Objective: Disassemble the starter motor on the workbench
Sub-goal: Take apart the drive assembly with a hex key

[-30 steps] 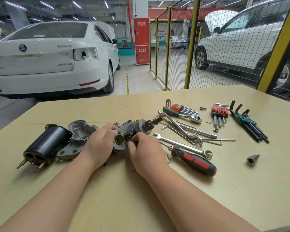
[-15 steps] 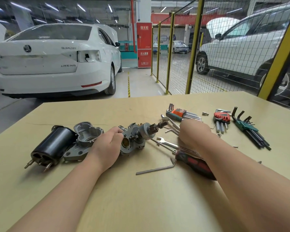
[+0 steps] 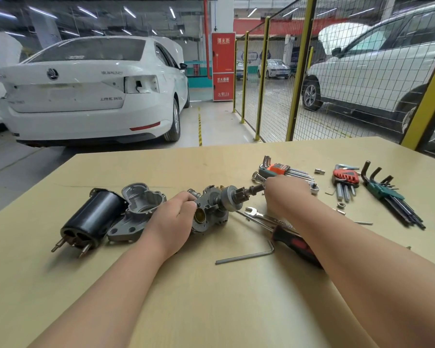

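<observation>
The starter motor lies in parts on the workbench (image 3: pixel 211 310). A black motor housing (image 3: pixel 93 217) and a silver end housing (image 3: pixel 141 204) rest at the left. My left hand (image 3: pixel 171 222) grips the grey gear assembly (image 3: pixel 219 204), whose pinion shaft (image 3: pixel 253 190) points right. Just past the shaft tip, my right hand (image 3: pixel 284 194) reaches over the ratchet wrench (image 3: pixel 313 187). Its fingers are hidden, so I cannot tell whether it holds anything.
A loose hex key (image 3: pixel 246 256) lies in front of the assembly. A red-and-black screwdriver (image 3: pixel 296 243) and a spanner (image 3: pixel 259 214) run under my right forearm. Orange (image 3: pixel 281 169), red (image 3: pixel 345 177) and green (image 3: pixel 384 192) hex key sets lie at the right.
My right hand left the gear assembly and moved right to the tools by the ratchet wrench. A hex key now lies bare on the bench. My left hand keeps its grip.
</observation>
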`<state>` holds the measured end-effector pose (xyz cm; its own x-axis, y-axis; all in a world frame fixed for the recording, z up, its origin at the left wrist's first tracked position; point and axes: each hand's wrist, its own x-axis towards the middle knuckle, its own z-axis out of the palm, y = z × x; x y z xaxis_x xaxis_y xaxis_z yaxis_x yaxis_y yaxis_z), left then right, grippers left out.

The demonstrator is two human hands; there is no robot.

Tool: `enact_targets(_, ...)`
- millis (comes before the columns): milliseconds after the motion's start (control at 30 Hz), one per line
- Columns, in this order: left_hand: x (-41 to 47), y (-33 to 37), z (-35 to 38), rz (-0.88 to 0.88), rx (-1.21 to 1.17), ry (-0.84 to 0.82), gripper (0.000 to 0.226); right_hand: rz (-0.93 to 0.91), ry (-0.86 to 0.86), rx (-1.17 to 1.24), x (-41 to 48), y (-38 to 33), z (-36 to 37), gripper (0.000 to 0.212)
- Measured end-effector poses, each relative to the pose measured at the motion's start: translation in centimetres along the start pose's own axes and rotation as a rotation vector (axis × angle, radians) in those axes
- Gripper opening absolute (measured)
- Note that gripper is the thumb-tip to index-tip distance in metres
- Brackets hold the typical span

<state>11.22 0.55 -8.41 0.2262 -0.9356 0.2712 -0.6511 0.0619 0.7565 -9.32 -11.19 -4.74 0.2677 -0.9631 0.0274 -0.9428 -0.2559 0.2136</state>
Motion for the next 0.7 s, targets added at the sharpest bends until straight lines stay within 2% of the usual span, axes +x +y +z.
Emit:
enact_targets(167, -0.2, 0.1, 0.0, 0.002, 0.006, -0.017, 0.030, 0.113, 0.003, 0.111, 1.0, 0.7, 0.3, 0.007)
enact_targets(267, -0.2, 0.1, -0.1, 0.002, -0.001, -0.017, 0.030, 0.113, 0.003, 0.097, 1.2, 0.8, 0.5, 0.010)
enact_targets(400, -0.2, 0.1, -0.1, 0.001, -0.003, -0.016, 0.030, 0.117, -0.094, 0.161, 2.0, 0.6, 0.4, 0.007)
enact_targets(533, -0.1, 0.1, -0.1, 0.004, -0.002, -0.017, 0.031, 0.032, -0.160, 0.123, 2.6, 0.9, 0.0, 0.013)
enact_targets(633, -0.1, 0.0, -0.1, 0.014, 0.005, -0.005, 0.030, -0.003, -0.121, 0.079, 2.3, 1.3, 0.3, 0.018)
enact_targets(700, -0.1, 0.0, -0.1, 0.022, 0.014, -0.003, 0.029, 0.009, -0.047, 0.138, 2.1, 2.0, 0.3, 0.015)
